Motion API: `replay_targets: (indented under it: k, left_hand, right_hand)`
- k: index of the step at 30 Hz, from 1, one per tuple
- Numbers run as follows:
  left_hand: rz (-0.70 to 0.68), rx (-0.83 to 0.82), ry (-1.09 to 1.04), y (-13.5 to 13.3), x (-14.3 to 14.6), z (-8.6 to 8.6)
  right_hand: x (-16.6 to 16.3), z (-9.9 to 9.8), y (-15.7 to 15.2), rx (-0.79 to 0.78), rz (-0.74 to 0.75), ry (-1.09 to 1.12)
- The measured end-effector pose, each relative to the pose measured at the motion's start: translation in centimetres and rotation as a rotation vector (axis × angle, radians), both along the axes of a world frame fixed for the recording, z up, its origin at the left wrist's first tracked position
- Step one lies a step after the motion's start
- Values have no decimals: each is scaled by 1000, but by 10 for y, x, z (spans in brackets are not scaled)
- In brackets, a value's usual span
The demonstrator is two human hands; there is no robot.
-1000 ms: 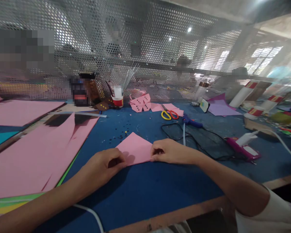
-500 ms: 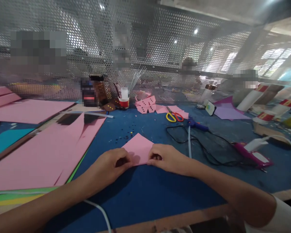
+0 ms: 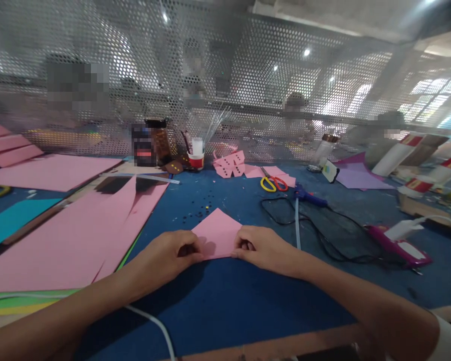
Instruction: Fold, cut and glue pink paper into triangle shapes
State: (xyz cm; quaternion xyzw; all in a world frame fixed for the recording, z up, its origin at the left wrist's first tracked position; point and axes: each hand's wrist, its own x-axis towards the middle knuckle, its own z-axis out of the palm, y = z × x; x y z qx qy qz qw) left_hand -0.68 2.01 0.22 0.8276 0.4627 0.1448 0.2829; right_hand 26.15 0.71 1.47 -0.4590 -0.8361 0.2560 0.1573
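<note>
In the frame's lower middle, the left hand [image 3: 175, 249] and right hand [image 3: 261, 247] are pinching the small pink paper [image 3: 218, 235] by its lower edge, sitting closer together than a second ago, so perhaps creasing it.

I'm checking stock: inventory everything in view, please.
small paper: 1, pink, front centre
large sheets: several, mostly pink, left
scissors: 1, yellow-red handles, back centre
spotted cutout: 1, pink, back centre
glue gun: 1, blue, right
power strip: 1, magenta, right
cup: 1, red-white, back
jar: 1, brown, back left
loose paper: uncounted, purple, back right
screen: 1, grey, back
table: 1, blue, underneath
left hand: 1, bare, small paper's left
right hand: 1, bare, small paper's right
</note>
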Motion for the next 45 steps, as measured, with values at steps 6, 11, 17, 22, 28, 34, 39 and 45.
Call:
replay_targets:
  k: [6, 11, 17, 22, 28, 34, 39, 45]
  left_hand:
    - [-49, -106, 91, 11, -15, 14]
    - [-91, -122, 171, 12, -23, 32]
    - [-146, -122, 217, 14, -33, 40]
    - [-169, -125, 239, 16, -39, 43]
    - [-181, -125, 289, 15, -42, 47]
    - [-165, -114, 317, 15, -43, 46]
    - [-162, -141, 348, 16, -43, 45]
    - [-160, -130, 364, 18, -45, 44]
  right_hand:
    - [1, -1, 1, -16, 6, 3]
    - [2, -4, 2, -19, 1, 1]
    - [2, -6, 3, -26, 4, -11]
    - [3, -7, 3, -17, 11, 0]
    - [0, 0, 1, -42, 5, -6]
    - [1, 0, 0, -38, 2, 1]
    - [1, -2, 0, -27, 11, 10]
    - [0, 0, 1, -37, -15, -8]
